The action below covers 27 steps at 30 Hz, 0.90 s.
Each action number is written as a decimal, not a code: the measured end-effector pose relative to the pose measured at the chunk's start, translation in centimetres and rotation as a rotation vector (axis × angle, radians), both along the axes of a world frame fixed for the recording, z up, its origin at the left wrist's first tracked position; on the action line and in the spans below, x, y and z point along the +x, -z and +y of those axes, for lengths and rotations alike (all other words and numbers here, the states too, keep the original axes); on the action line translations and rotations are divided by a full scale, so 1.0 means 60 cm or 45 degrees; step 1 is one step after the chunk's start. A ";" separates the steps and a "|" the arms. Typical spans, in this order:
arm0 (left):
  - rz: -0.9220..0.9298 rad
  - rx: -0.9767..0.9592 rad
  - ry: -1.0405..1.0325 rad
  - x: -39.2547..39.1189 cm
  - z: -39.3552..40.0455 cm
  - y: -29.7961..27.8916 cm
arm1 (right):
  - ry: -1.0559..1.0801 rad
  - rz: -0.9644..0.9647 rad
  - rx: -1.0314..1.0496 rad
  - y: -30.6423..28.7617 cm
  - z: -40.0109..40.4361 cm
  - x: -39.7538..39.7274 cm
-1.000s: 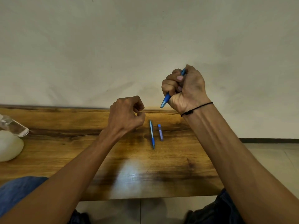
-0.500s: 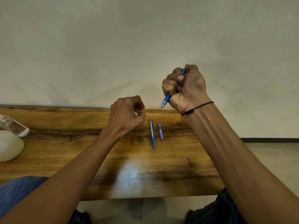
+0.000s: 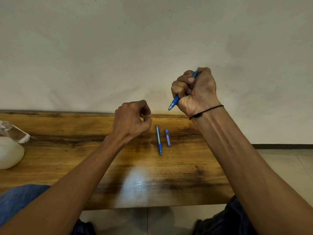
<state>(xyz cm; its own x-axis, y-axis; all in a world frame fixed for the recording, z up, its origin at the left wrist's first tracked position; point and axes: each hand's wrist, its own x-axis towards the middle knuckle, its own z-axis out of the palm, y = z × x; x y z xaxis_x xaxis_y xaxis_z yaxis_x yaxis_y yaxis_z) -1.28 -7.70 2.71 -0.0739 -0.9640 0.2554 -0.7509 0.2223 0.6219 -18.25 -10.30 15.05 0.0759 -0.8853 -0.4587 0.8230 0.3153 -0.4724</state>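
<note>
Fist of the right hand (image 3: 197, 92) grips a blue pen (image 3: 174, 102) above the desk (image 3: 67, 150), its tip slanting down-left toward the nearby left hand (image 3: 133, 119), whose fingers are curled with nothing visible in them.

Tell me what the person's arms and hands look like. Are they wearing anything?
Both forearms are bare, with no sleeves. A thin black cord bracelet with a small knot circles the wrist below the right hand. The left hand shows no ring, watch or band.

Pen (image 3: 158, 140) lies on table (image 3: 67, 167), just left of a probable case (image 3: 167, 138).
</note>
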 end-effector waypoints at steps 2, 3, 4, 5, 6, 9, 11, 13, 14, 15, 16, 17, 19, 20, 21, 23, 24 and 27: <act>0.000 -0.003 -0.004 0.000 0.000 0.001 | 0.000 0.025 -0.017 -0.001 0.001 0.002; 0.001 -0.005 -0.006 0.000 -0.001 0.002 | -0.003 0.033 -0.026 -0.001 0.001 0.003; 0.000 -0.005 -0.007 0.001 -0.001 0.002 | -0.010 0.041 -0.037 -0.001 0.002 0.005; 0.000 -0.006 -0.005 0.001 -0.001 0.002 | -0.018 0.050 -0.050 -0.001 0.002 0.006; -0.001 -0.005 -0.002 0.001 0.000 0.003 | -0.024 0.059 -0.063 -0.001 0.002 0.007; -0.003 -0.003 0.000 0.002 0.000 0.001 | -0.026 0.072 -0.090 -0.001 0.003 0.009; 0.000 -0.001 -0.003 0.003 0.000 0.001 | -0.023 0.067 -0.087 -0.001 0.003 0.010; 0.005 0.000 -0.009 0.003 0.001 0.000 | -0.019 0.058 -0.076 -0.001 0.003 0.010; 0.005 0.000 -0.011 0.003 0.001 0.000 | -0.017 0.057 -0.073 0.000 0.003 0.010; 0.005 0.000 -0.010 0.003 0.002 0.000 | -0.014 0.060 -0.072 0.000 0.003 0.010; 0.004 0.001 -0.009 0.003 0.002 0.001 | -0.011 0.067 -0.074 0.000 0.003 0.010; 0.003 0.003 -0.009 0.003 0.002 0.001 | -0.008 0.075 -0.076 0.000 0.003 0.010; 0.000 0.006 -0.009 0.003 0.002 0.000 | -0.002 0.089 -0.078 0.000 0.003 0.009; 0.000 0.007 -0.010 0.003 0.002 0.000 | -0.003 0.091 -0.075 0.000 0.003 0.009; 0.001 0.007 -0.011 0.003 0.002 0.000 | -0.005 0.092 -0.071 0.000 0.003 0.009; 0.001 0.013 -0.011 0.002 0.002 -0.002 | -0.008 0.088 -0.064 0.000 0.003 0.008; 0.001 0.016 -0.011 0.002 0.002 -0.003 | -0.009 0.084 -0.062 0.000 0.003 0.008; 0.004 0.021 -0.006 0.002 0.003 -0.004 | -0.004 0.079 -0.051 0.001 0.004 0.009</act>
